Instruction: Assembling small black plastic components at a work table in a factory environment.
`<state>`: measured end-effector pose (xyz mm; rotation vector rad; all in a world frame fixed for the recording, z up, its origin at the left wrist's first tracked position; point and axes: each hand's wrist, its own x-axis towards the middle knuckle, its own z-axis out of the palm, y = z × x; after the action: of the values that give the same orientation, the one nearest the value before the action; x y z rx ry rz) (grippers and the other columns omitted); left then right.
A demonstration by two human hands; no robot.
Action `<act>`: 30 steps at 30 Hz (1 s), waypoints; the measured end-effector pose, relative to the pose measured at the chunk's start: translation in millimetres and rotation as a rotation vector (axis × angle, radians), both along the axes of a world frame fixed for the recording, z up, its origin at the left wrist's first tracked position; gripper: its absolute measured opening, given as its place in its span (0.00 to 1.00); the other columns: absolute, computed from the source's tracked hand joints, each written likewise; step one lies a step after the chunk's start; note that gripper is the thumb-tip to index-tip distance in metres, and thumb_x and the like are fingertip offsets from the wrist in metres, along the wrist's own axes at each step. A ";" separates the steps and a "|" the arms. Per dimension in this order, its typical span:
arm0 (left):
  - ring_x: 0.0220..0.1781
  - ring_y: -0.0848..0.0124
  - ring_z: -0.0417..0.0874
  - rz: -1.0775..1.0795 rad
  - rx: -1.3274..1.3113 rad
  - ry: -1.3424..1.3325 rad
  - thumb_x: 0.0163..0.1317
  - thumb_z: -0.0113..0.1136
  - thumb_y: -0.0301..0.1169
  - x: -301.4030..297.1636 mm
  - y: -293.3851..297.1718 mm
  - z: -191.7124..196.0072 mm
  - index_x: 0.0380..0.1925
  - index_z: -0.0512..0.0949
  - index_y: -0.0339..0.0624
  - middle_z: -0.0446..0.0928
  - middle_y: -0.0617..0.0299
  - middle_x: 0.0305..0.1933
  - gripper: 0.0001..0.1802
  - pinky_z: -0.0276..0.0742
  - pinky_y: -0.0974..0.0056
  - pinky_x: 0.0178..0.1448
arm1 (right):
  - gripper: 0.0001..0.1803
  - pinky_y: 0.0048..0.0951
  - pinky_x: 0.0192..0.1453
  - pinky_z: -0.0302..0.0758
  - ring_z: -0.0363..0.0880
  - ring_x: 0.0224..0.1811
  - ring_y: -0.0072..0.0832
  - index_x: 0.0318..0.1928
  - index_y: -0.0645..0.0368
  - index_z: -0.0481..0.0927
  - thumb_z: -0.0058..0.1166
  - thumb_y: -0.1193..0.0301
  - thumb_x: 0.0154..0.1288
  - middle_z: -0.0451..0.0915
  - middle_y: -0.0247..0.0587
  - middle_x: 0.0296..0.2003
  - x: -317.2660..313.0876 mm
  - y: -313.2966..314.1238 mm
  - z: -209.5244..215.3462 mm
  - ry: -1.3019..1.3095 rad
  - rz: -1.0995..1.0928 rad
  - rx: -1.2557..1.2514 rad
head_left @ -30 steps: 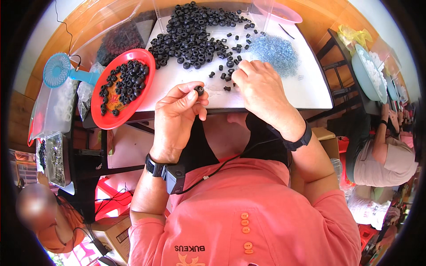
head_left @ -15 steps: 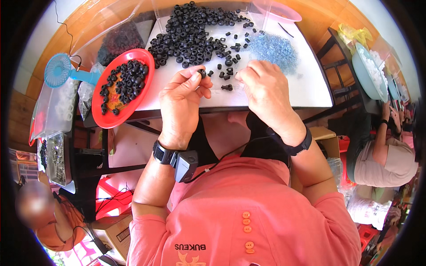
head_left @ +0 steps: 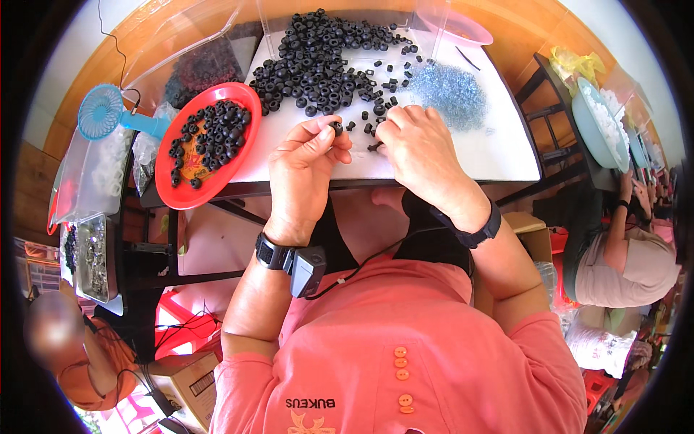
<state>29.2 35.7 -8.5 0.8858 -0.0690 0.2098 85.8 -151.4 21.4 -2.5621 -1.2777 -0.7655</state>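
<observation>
Between the thumb and fingers of my left hand (head_left: 303, 166) is a round black bead-like piece (head_left: 337, 128) with a hole in it, held above the near part of the white tabletop (head_left: 253, 168). My right hand (head_left: 423, 152) is bent down to the table, its fingers pinched at a small black part (head_left: 374, 147); the fingertips partly hide it. Several other small black parts (head_left: 365, 115) lie just beyond that hand. A large heap of round black pieces (head_left: 307, 69) spreads behind both hands. More of them lie in the red plate (head_left: 186, 197) on the left.
A pile of tiny clear-blue pieces (head_left: 450, 94) lies right of the heap. Behind stands a clear plastic bin (head_left: 347, 54), with a pink dish (head_left: 463, 30) beside it. A blue fan (head_left: 101, 112) stands left. Other people sit at both sides; a light-blue basin (head_left: 596, 130) is at right.
My right hand has moved left and down to the small black part on the table. My left hand keeps its round black piece; the whole view has shifted slightly.
</observation>
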 end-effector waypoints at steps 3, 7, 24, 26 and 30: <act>0.43 0.63 0.80 0.000 -0.009 -0.006 0.71 0.56 0.27 -1.6 1.5 0.1 0.48 0.78 0.28 0.79 0.54 0.40 0.12 0.74 0.60 0.48 | 0.04 0.41 0.46 0.70 0.77 0.40 0.39 0.36 0.57 0.80 0.56 0.74 0.59 0.77 0.39 0.34 -8.4 -6.1 6.4 0.037 -0.017 0.087; 0.43 0.62 0.80 0.022 -0.013 -0.010 0.71 0.55 0.27 -5.2 0.9 0.5 0.48 0.78 0.28 0.79 0.54 0.40 0.13 0.75 0.60 0.49 | 0.04 0.39 0.40 0.74 0.79 0.35 0.40 0.36 0.57 0.77 0.59 0.75 0.61 0.76 0.42 0.33 -26.5 -4.3 11.6 0.397 0.176 0.384; 0.52 0.58 0.80 -0.009 -0.188 0.055 0.71 0.56 0.32 -16.8 -11.0 19.7 0.47 0.77 0.35 0.78 0.55 0.42 0.12 0.74 0.53 0.62 | 0.06 0.25 0.41 0.76 0.79 0.35 0.20 0.40 0.66 0.81 0.61 0.81 0.63 0.82 0.37 0.33 -66.2 36.6 -12.9 1.088 0.378 0.906; 0.55 0.57 0.78 -0.028 -0.176 0.036 0.70 0.57 0.34 -16.7 -11.1 18.3 0.46 0.77 0.35 0.76 0.57 0.41 0.13 0.72 0.53 0.63 | 0.07 0.25 0.39 0.75 0.80 0.34 0.22 0.41 0.65 0.82 0.62 0.81 0.62 0.81 0.38 0.32 -66.1 35.2 -14.6 0.859 0.398 0.853; 0.54 0.57 0.78 -0.061 -0.206 0.029 0.69 0.57 0.34 -16.6 -11.7 15.7 0.46 0.77 0.35 0.76 0.57 0.41 0.13 0.72 0.53 0.63 | 0.07 0.26 0.39 0.75 0.80 0.33 0.23 0.41 0.64 0.82 0.63 0.81 0.61 0.80 0.40 0.30 -67.9 36.1 -15.9 0.899 0.385 0.897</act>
<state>12.6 24.1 7.2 0.6801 -0.0466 0.1444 18.0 -115.3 5.5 -1.5244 -0.7900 -0.0144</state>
